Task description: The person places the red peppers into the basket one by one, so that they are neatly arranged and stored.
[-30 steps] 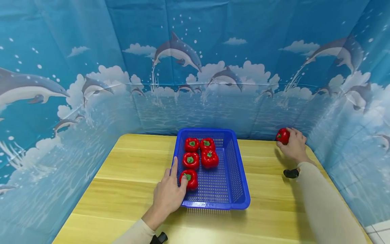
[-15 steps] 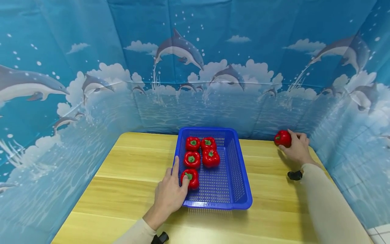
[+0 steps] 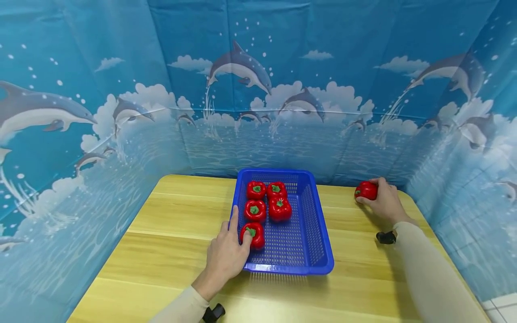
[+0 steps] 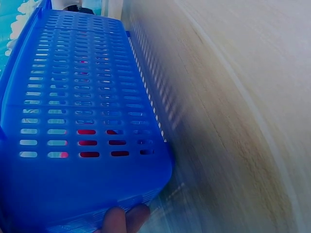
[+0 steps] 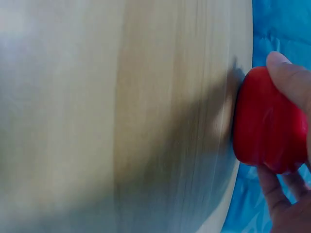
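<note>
A blue perforated plastic basket (image 3: 319,233) stands on the table in the head view. Several red bell peppers (image 3: 279,210) with green stems sit in its left and back part. My left hand (image 3: 227,255) grips the basket's left rim, thumb over the inside near the closest pepper and index finger along the rim. Two of its fingertips (image 4: 114,221) show against the basket's outside in the left wrist view. At the table's back right, my right hand (image 3: 385,202) holds another red bell pepper (image 3: 366,190) between thumb and fingers, its stem facing left; the right wrist view shows this pepper (image 5: 267,121) from the side.
The light wooden table (image 3: 161,224) reaches left and right of the basket. A blue curtain printed with dolphins (image 3: 250,139) hangs along its back and sides, close behind the right hand. Each wrist carries a small black device (image 3: 386,237).
My right hand has moved left and a little nearer with the pepper in its grip. The left hand keeps its place on the basket, and the peppers inside stay where they were.
</note>
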A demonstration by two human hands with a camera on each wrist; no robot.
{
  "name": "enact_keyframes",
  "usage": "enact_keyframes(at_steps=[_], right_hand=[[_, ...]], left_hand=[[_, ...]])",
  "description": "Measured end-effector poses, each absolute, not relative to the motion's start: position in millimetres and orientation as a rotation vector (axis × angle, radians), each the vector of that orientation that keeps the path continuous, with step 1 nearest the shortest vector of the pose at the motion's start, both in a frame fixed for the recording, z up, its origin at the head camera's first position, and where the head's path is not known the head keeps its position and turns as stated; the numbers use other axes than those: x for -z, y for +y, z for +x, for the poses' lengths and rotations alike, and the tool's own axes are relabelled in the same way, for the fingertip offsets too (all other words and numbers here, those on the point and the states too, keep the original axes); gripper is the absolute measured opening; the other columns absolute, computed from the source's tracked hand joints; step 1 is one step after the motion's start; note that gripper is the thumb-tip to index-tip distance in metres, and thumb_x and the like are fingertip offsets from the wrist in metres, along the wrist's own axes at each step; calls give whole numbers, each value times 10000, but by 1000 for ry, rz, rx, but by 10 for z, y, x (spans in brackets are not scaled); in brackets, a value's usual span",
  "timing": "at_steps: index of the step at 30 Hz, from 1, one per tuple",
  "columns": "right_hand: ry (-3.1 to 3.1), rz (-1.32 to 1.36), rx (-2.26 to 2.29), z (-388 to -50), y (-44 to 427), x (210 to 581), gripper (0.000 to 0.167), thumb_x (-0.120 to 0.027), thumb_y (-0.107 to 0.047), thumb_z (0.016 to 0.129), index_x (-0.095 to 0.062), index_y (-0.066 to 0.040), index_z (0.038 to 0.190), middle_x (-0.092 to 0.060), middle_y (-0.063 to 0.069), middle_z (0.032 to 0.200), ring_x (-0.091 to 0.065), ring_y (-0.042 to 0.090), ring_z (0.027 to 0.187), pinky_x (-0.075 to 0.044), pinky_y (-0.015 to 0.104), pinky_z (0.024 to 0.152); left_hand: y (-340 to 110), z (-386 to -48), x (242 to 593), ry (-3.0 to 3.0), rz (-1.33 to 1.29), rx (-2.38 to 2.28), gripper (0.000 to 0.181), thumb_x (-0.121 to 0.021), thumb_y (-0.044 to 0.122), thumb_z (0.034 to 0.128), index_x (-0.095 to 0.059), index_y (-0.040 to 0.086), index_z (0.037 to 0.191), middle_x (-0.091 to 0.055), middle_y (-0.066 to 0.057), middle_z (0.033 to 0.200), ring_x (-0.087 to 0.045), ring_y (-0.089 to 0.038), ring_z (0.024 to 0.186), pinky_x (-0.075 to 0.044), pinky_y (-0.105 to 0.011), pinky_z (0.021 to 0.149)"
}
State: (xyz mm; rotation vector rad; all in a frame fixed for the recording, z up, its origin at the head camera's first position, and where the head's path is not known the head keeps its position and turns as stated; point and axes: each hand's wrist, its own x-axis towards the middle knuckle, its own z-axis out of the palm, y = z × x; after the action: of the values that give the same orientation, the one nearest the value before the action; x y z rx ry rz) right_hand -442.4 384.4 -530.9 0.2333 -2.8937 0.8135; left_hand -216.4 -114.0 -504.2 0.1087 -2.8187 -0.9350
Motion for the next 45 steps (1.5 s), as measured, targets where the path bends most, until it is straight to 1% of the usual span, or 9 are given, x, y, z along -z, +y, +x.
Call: enact_keyframes(at_steps=[5, 7, 11, 19, 26, 31, 36, 41, 45], right_hand=[[-2950, 288, -748, -4353, 3897, 5278, 932, -846, -318, 1097, -340, 159, 1718, -396, 519, 1614, -421, 723, 1410, -575, 846, 1049], [-2957, 294, -758, -4318, 3911, 5264, 936, -851, -326, 1094, -343, 146, 1724, -387, 522, 1602, -441, 716, 1401, -577, 846, 1059], [-2920, 288, -818, -4239, 3892, 5244, 943, -874, -340, 1076, -373, 126, 1724, -422, 495, 1569, -478, 672, 1375, -601, 822, 1053], [-2842, 288, -882, -4092, 3810, 5229, 949, -880, -388, 1067, -400, 80, 1739, -446, 453, 1562, -464, 621, 1386, -617, 801, 1040], [-2780, 351, -855, -3959, 3661, 5128, 966, -915, -303, 1043, -384, 27, 1779, -468, 434, 1528, -520, 589, 1320, -639, 750, 974], [-2752, 388, -856, -3873, 3530, 5045, 914, -919, -263, 1038, -434, 10, 1763, -476, 412, 1529, -514, 572, 1342, -647, 738, 972], [-2735, 424, -872, -3822, 3422, 4945, 866, -918, -306, 1040, -491, 21, 1720, -522, 363, 1495, -529, 523, 1332, -667, 680, 959], [-2750, 426, -947, -3726, 3345, 4870, 892, -895, -388, 1056, -470, -4, 1740, -539, 351, 1607, -591, 564, 1379, -666, 693, 997], [-2789, 395, -1056, -3628, 3288, 4815, 936, -877, -458, 1060, -439, -24, 1765, -546, 333, 1659, -613, 589, 1428, -686, 666, 1014]], left_hand=[[-1131, -2172, 5046, -2829, 105, 938, 855, -657, 374, 1146, -264, 153, 1873, -702, -251, 1356, -531, -185, 578, -479, -294, 515], [-1131, -2174, 5044, -2833, 112, 934, 859, -658, 378, 1147, -259, 156, 1874, -702, -252, 1385, -533, -186, 581, -481, -296, 521], [-1137, -2172, 5037, -2828, 116, 933, 866, -662, 379, 1143, -256, 156, 1875, -701, -257, 1405, -533, -193, 584, -481, -306, 524], [-1143, -2162, 5020, -2828, 100, 926, 867, -641, 401, 1144, -252, 140, 1874, -705, -262, 1422, -533, -195, 577, -485, -309, 523], [-1139, -2150, 5010, -2837, 105, 937, 873, -647, 406, 1142, -252, 145, 1875, -700, -265, 1444, -542, -201, 585, -492, -304, 532], [-1140, -2151, 5007, -2839, 105, 931, 873, -642, 413, 1142, -249, 151, 1876, -705, -257, 1402, -537, -201, 566, -487, -309, 517], [-1143, -2166, 4993, -2838, 108, 924, 876, -638, 422, 1143, -242, 161, 1878, -702, -254, 1392, -546, -205, 585, -496, -306, 532], [-1138, -2164, 4994, -2843, 108, 925, 877, -634, 434, 1144, -241, 162, 1879, -698, -250, 1389, -543, -211, 583, -492, -314, 532], [-1133, -2146, 5008, -2840, 109, 936, 872, -633, 436, 1143, -252, 158, 1876, -698, -256, 1407, -535, -213, 568, -486, -320, 522]])
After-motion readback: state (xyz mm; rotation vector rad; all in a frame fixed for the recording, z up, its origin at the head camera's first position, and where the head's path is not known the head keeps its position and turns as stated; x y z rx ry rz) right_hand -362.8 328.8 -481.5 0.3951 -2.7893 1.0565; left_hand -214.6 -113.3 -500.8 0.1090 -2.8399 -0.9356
